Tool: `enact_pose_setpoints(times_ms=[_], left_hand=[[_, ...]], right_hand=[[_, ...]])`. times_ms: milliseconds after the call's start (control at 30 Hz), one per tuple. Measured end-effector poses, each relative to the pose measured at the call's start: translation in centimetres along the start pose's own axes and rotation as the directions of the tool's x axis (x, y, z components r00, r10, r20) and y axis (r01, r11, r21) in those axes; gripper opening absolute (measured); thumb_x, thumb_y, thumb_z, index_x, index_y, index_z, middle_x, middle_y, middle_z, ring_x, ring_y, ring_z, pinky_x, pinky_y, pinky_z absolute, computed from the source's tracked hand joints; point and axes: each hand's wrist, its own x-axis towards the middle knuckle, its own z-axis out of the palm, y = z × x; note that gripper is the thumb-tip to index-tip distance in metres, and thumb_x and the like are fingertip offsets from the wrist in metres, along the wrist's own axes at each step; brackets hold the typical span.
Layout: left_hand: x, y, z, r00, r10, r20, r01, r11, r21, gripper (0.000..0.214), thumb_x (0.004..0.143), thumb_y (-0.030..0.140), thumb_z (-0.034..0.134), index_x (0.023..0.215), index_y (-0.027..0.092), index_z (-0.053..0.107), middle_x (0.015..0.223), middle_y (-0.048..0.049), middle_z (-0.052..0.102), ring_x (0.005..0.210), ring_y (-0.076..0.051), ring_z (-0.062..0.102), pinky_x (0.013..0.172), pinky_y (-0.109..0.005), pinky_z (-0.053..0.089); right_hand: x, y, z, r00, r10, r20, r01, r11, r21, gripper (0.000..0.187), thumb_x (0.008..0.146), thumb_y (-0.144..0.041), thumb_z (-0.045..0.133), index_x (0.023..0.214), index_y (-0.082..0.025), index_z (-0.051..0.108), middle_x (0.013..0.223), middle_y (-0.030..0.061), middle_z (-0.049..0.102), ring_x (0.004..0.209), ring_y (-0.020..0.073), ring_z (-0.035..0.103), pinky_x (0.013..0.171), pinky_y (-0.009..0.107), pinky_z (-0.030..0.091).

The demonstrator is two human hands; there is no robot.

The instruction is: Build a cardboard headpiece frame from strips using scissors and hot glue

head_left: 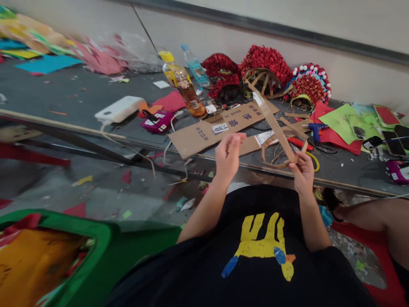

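Cluttered table edge, hands clear.

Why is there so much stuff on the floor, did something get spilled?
Nothing looks spilled. Coloured paper scraps lie scattered over the floor, like offcuts. The orange drink bottle leans tilted on the table. The right hand holds a bent cardboard strip frame; the left hand is beside it.
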Motion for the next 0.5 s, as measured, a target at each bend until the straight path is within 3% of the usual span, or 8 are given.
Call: enact_pose_setpoints(times_ms=[67, 133, 267, 333, 433, 500], left_hand=[[0.1, 0.9, 1.5, 0.972, -0.127, 0.199, 0.147, 0.985, -0.088, 0.015, 0.081, 0.03, 0.068, 0.083, 0.016, 0.072, 0.086, -0.0043, 0.069, 0.071, -0.011, 0.061, 0.065, -0.019, 0.046], [0.3, 1.0, 3.1, 0.908, -0.214, 0.361, 0.287, 0.944, -0.164, 0.02, 0.078, 0.033, 0.071, 0.089, 0.017, 0.07, 0.086, -0.0037, 0.069, 0.063, -0.01, 0.061, 0.056, -0.02, 0.045], [1.0, 0.2, 4.9, 0.866, -0.289, 0.408, 0.42, 0.863, -0.281, 0.028, 0.077, 0.041, 0.072, 0.072, 0.015, 0.064, 0.061, 0.001, 0.06, 0.052, -0.007, 0.056, 0.045, -0.018, 0.039], [1.2, -0.1, 5.1, 0.848, -0.324, 0.42, 0.458, 0.847, -0.27, 0.03, 0.076, 0.043, 0.072, 0.072, 0.015, 0.063, 0.061, 0.0014, 0.06, 0.05, -0.007, 0.055, 0.043, -0.018, 0.038], [1.2, -0.4, 5.1, 0.825, -0.356, 0.44, 0.491, 0.836, -0.244, 0.032, 0.078, 0.045, 0.07, 0.072, 0.014, 0.062, 0.058, 0.0018, 0.058, 0.048, -0.007, 0.053, 0.042, -0.018, 0.037], [1.1, -0.7, 5.1, 0.815, -0.368, 0.448, 0.506, 0.828, -0.24, 0.033, 0.08, 0.043, 0.068, 0.067, 0.014, 0.061, 0.055, 0.002, 0.056, 0.044, -0.006, 0.05, 0.041, -0.018, 0.036]], right_hand=[[1.1, 0.2, 0.6, 0.995, -0.096, -0.01, 0.095, 0.989, -0.113, 0.053, 0.077, -0.04, 0.071, 0.122, -0.028, 0.046, 0.087, 0.0, 0.07, 0.075, 0.0151, 0.069, 0.074, 0.031, 0.056], [2.3, 0.5, 1.0, 0.985, -0.172, -0.001, 0.168, 0.967, -0.19, 0.066, 0.077, -0.038, 0.071, 0.133, -0.027, 0.037, 0.089, 0.0012, 0.071, 0.079, 0.0163, 0.069, 0.078, 0.033, 0.056], [4.3, 1.3, 1.0, 0.984, -0.176, -0.004, 0.165, 0.93, -0.327, 0.082, 0.077, -0.033, 0.07, 0.144, -0.024, 0.024, 0.086, 0.0013, 0.073, 0.079, 0.0179, 0.07, 0.078, 0.034, 0.056], [4.9, 1.5, 0.6, 0.989, -0.149, -0.003, 0.135, 0.903, -0.408, 0.074, 0.076, -0.031, 0.07, 0.14, -0.023, 0.034, 0.086, 0.0017, 0.074, 0.08, 0.0193, 0.071, 0.078, 0.034, 0.055], [5.2, 1.6, 0.1, 0.986, -0.15, 0.068, 0.165, 0.854, -0.493, 0.036, 0.077, -0.029, 0.067, 0.112, -0.023, 0.061, 0.091, 0.0036, 0.074, 0.087, 0.0212, 0.07, 0.082, 0.036, 0.054], [5.1, 1.4, -0.1, 0.977, -0.176, 0.122, 0.214, 0.824, -0.524, 0.016, 0.079, -0.026, 0.064, 0.094, -0.023, 0.068, 0.091, 0.0035, 0.074, 0.089, 0.0215, 0.069, 0.083, 0.037, 0.053]])
